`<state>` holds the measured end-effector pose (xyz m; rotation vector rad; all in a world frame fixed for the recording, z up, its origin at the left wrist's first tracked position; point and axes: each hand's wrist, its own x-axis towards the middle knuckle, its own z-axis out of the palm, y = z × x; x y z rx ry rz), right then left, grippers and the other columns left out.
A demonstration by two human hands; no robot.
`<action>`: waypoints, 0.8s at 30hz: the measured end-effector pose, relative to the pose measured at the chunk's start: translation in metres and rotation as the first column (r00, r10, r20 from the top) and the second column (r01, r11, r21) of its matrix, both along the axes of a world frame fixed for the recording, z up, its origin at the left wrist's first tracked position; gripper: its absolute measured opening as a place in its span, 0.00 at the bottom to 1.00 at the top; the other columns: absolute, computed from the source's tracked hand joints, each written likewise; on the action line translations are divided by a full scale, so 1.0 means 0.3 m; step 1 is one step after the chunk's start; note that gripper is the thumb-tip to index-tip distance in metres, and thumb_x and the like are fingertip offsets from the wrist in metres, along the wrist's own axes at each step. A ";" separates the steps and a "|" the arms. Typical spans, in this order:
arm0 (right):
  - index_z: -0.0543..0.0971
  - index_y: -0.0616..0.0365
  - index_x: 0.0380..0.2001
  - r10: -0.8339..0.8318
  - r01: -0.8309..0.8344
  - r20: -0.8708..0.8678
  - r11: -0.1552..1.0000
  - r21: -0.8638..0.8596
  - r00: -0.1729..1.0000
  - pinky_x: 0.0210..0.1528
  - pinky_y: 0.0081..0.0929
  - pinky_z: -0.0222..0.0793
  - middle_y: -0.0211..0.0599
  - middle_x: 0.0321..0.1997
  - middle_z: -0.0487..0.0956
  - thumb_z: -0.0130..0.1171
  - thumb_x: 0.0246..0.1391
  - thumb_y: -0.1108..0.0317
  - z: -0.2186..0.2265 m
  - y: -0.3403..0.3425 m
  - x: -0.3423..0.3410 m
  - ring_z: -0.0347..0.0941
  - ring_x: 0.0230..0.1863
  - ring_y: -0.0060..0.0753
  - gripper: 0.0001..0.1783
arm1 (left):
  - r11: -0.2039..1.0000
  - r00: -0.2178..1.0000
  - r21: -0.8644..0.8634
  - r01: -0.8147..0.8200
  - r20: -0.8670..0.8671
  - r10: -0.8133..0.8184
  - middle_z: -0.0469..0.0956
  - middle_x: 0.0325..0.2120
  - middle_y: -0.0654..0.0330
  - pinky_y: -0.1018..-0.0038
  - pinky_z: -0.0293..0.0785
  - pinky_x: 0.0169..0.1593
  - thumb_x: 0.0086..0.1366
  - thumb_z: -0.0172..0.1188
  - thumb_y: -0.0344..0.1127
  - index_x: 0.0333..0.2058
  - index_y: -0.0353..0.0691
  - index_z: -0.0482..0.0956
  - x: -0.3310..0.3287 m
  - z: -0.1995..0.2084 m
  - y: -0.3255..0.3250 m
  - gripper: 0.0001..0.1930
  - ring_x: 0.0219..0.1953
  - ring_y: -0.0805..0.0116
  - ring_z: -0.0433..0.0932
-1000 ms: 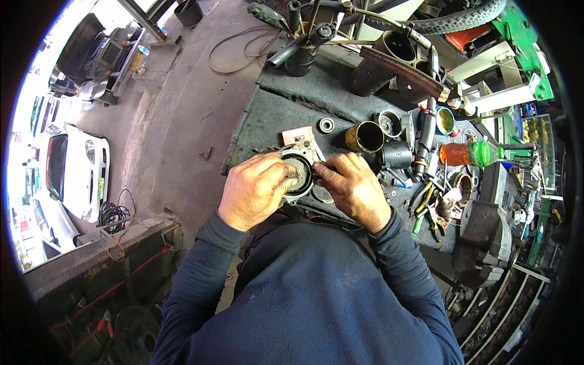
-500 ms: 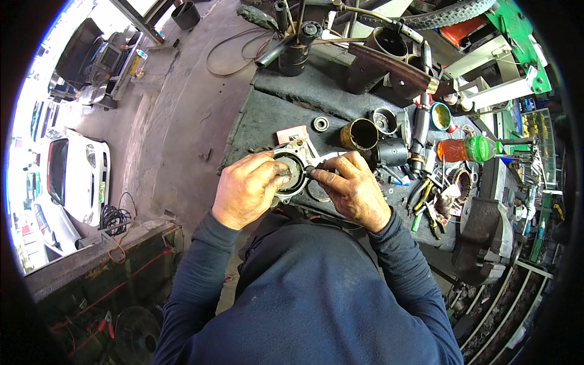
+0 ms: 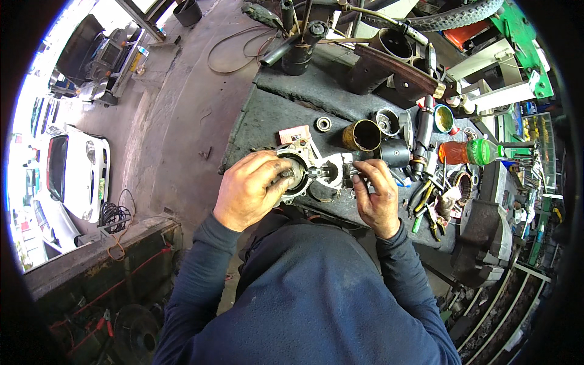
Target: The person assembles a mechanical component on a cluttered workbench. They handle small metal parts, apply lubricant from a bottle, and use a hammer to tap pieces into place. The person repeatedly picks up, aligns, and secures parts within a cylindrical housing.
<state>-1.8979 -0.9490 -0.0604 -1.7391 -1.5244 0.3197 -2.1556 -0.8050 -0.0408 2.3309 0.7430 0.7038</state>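
In front of my body is a cast metal housing, with a round ring-shaped end at left and a narrower open section at right. My left hand is closed on the round end, its fingertips at the grey disc-like centre. A small dark lever-like piece sits in the housing's middle. My right hand is at the narrow end, thumb and index finger apart beside a dark part there; whether they touch it I cannot tell. A small toothed gear and a reddish box lie just beyond.
A dark workbench carries a rusty open cylinder, a black cylinder and a green-capped bottle of orange liquid. Pliers and other tools lie at right, near a heavy vise. A white car stands at far left.
My right hand has moved right, from the housing's middle to its narrow end, and its fingers have parted. More of the housing now shows. My left hand stays on the round end.
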 end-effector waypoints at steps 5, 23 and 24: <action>0.84 0.64 0.49 -0.120 0.118 -0.018 0.988 -0.105 0.993 0.50 0.40 0.78 0.48 0.46 0.82 0.66 0.57 0.81 -0.059 -0.138 0.056 0.82 0.47 0.53 0.16 | 0.988 0.995 -0.130 -0.079 0.046 0.085 0.82 0.53 0.49 0.58 0.80 0.59 0.56 0.79 0.35 0.55 0.38 0.84 -0.019 0.003 -0.009 0.27 0.56 0.48 0.83; 0.76 0.61 0.64 -0.405 0.476 0.336 0.864 -0.163 0.850 0.55 0.47 0.80 0.59 0.53 0.84 0.68 0.60 0.71 -0.191 -0.356 0.571 0.83 0.52 0.61 0.29 | 0.998 0.957 -0.068 0.003 -0.289 -0.023 0.54 0.79 0.42 0.52 0.56 0.80 0.46 0.86 0.55 0.81 0.36 0.49 -0.024 -0.035 -0.027 0.72 0.80 0.45 0.57; 0.74 0.60 0.67 -0.417 0.492 0.337 0.852 -0.180 0.844 0.56 0.49 0.80 0.61 0.55 0.84 0.67 0.60 0.70 -0.187 -0.322 0.636 0.83 0.53 0.63 0.31 | 0.997 0.982 -0.055 -0.050 -0.186 0.039 0.52 0.80 0.44 0.47 0.56 0.80 0.45 0.86 0.50 0.81 0.42 0.50 -0.062 -0.064 -0.043 0.69 0.81 0.40 0.53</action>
